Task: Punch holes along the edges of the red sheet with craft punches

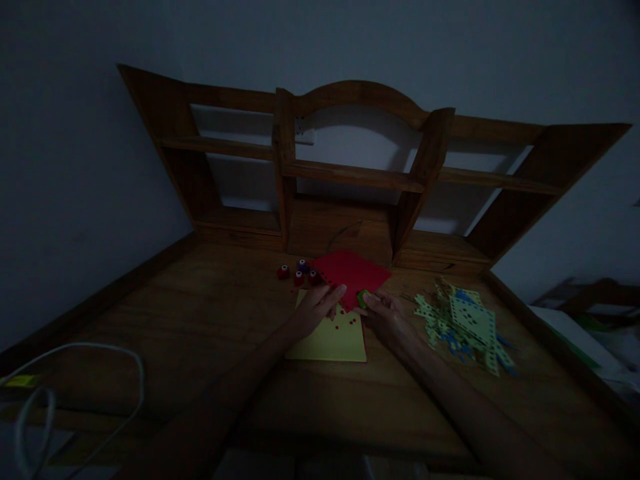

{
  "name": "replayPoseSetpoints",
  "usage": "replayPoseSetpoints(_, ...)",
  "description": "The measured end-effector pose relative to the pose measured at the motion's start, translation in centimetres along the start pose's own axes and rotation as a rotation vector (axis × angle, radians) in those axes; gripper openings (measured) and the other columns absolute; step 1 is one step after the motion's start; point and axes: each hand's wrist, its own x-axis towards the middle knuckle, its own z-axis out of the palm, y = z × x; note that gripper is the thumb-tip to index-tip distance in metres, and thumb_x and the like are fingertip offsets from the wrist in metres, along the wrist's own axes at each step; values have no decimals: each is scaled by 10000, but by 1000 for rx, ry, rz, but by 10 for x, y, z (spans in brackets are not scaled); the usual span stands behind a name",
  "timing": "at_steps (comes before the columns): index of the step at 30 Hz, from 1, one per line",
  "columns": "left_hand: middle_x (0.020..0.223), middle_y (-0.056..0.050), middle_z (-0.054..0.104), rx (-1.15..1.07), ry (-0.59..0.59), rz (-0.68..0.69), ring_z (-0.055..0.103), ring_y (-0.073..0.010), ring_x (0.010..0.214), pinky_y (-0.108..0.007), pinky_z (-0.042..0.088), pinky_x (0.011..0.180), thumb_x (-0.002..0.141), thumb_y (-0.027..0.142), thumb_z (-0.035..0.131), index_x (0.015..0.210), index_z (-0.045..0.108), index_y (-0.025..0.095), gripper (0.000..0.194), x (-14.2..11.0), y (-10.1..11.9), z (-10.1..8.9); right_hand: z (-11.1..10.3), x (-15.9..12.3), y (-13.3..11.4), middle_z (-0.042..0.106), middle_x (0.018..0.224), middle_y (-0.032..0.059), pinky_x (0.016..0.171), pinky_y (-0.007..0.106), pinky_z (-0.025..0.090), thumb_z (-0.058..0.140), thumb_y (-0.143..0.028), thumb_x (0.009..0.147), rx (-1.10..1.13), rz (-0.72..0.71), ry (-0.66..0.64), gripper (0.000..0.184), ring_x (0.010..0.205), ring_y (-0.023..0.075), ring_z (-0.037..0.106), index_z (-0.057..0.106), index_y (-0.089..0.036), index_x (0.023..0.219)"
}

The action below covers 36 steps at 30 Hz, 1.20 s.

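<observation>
A sheet of red paper (353, 273) is held slightly raised over a pad of yellow paper (327, 343). My left hand (316, 308) is closed on the red sheet's left edge, thumb on top. In my right hand (384, 315) is a small green craft punch (363, 299), set at the red sheet's near right edge. Holes run along the sheet's left edge. Several tiny red cut-outs (345, 325) lie on the yellow paper between my hands. The light is dim, so fine details of the fingers are hard to see.
Several small red and purple craft punches (299, 279) stand left of the red sheet. To the right lies a heap of punched green and blue paper scraps (470, 320). A wooden shelf unit (350, 175) rises at the desk's back. A white cable (100, 345) loops at the left.
</observation>
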Motion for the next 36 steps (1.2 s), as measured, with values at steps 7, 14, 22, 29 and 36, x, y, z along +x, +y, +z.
replayPoseSetpoints(7,849,-5,622,-36,71,-55,585,-166,834,-263,450,795,881,536,501,833,576,181,366,-3,5,0,-3,3,3,670,851,7,765,341,525,828,-322,676,11,2,34,284,745,168,623,651,-219,873)
replayPoseSetpoints(14,1070,-49,648,-171,-34,-145,596,-211,984,-291,501,800,872,512,509,1037,606,199,367,-6,14,2,-4,3,3,694,880,20,755,365,535,837,-309,661,20,30,37,278,782,195,648,663,-216,856)
replayPoseSetpoints(22,1166,-39,653,-135,-32,-74,568,-226,1111,-347,430,1001,881,466,521,1133,621,224,363,-5,8,4,-1,2,5,706,1013,44,762,363,542,800,-350,705,-7,22,-26,316,881,226,669,671,-226,965)
replayPoseSetpoints(29,1310,-30,578,-94,32,-4,489,-200,1244,-313,306,1116,884,455,530,1218,595,212,418,-3,5,7,4,0,8,696,1076,50,813,357,543,780,-361,734,-86,31,-89,386,916,221,672,665,-232,1079)
replayPoseSetpoints(36,1264,-39,612,-96,65,-40,487,-219,1249,-350,313,1114,886,471,511,1163,627,208,399,-1,3,7,2,-1,15,714,1030,57,873,379,522,791,-346,727,-102,85,-124,402,910,226,691,650,-219,1081)
